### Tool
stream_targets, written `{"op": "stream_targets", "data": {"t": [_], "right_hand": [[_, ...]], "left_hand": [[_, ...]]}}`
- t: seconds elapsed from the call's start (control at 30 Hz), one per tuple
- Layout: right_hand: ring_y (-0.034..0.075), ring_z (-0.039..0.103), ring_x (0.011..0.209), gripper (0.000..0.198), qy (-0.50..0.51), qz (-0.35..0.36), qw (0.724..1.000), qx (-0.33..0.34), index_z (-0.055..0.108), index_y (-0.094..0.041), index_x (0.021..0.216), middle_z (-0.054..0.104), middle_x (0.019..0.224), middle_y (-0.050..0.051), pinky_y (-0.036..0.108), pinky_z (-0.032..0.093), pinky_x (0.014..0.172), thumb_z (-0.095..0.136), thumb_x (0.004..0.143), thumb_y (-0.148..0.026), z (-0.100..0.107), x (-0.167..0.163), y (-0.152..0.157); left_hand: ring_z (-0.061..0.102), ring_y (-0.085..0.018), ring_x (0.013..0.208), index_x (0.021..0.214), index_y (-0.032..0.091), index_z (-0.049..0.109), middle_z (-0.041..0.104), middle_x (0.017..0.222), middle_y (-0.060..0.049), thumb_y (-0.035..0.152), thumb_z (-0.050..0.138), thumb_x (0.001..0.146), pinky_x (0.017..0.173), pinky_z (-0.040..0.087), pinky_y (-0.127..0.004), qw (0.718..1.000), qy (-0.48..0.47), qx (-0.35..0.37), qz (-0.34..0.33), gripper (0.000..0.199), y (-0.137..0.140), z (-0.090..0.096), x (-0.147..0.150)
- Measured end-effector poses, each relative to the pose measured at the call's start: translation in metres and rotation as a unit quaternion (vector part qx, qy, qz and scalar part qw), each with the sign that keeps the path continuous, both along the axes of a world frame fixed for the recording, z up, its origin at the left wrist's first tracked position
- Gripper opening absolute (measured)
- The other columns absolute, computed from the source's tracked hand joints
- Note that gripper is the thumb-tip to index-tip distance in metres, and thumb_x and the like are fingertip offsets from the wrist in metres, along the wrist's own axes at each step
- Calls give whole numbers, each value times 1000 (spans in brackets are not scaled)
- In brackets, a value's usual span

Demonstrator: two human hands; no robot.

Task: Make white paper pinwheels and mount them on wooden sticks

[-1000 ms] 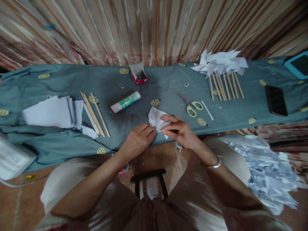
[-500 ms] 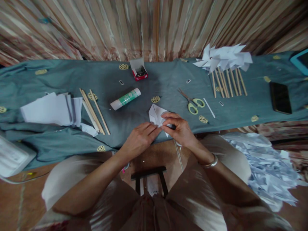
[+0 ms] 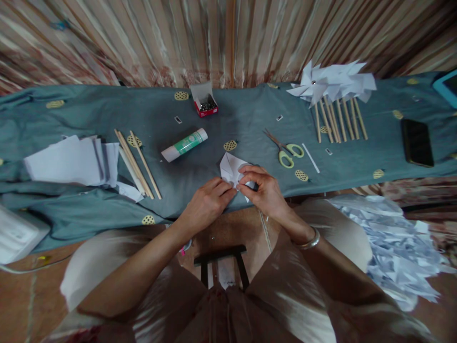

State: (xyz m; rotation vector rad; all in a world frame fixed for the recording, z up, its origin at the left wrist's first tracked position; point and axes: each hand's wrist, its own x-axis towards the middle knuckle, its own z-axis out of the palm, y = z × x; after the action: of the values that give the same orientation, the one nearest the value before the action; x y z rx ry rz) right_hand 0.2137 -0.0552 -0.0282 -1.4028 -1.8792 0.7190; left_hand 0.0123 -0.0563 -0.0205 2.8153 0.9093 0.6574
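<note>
A small white folded paper lies at the near edge of the cloth-covered table, partly hidden by my fingers. My left hand presses its lower left side with the fingers closed together. From the right, my right hand pinches the paper near its middle, thumb and index finger almost touching my left fingertips. Beyond the paper lies a glue stick with a green label. Green-handled scissors rest to the right, their blades partly apart, beside a thin white strip.
Paper pinwheels on wooden sticks lie at the back right, near a black phone. An open box of pins stands at the back. Paper sheets and loose sticks lie left. Cut paper fills a bag at lower right.
Both hands stay on the folded paper, with only slight finger shifts. The view has moved a little; the other things lie as before.
</note>
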Motion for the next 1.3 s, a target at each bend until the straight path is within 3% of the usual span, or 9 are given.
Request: {"op": "stream_targets", "data": {"t": [0.87, 1.1, 1.3], "right_hand": [[25, 62, 112, 3, 7, -8, 1000, -5, 66, -24, 86, 69, 117, 7, 44, 48, 100, 68, 84, -22, -2, -1, -2], [26, 59, 117, 13, -20, 15, 1000, 15, 72, -25, 99, 66, 125, 8, 47, 46, 104, 64, 88, -22, -1, -1, -5], [25, 61, 109, 20, -54, 41, 997, 24, 75, -27, 103, 65, 128, 6, 48, 49, 100, 59, 93, -26, -1, 1, -6]], "left_hand": [[59, -17, 84, 101, 12, 65, 67, 91, -7, 16, 45, 100, 73, 53, -30, 1000, 0, -19, 2, 20, -1, 0, 1], [60, -18, 86, 101, 11, 65, 67, 92, -8, 14, 48, 99, 74, 52, -30, 1000, 4, -14, 2, 18, -1, -1, 1], [60, -20, 88, 102, 12, 65, 67, 95, -9, 16, 44, 100, 76, 54, -33, 999, 14, -34, -1, 22, -1, 0, 1]]}}
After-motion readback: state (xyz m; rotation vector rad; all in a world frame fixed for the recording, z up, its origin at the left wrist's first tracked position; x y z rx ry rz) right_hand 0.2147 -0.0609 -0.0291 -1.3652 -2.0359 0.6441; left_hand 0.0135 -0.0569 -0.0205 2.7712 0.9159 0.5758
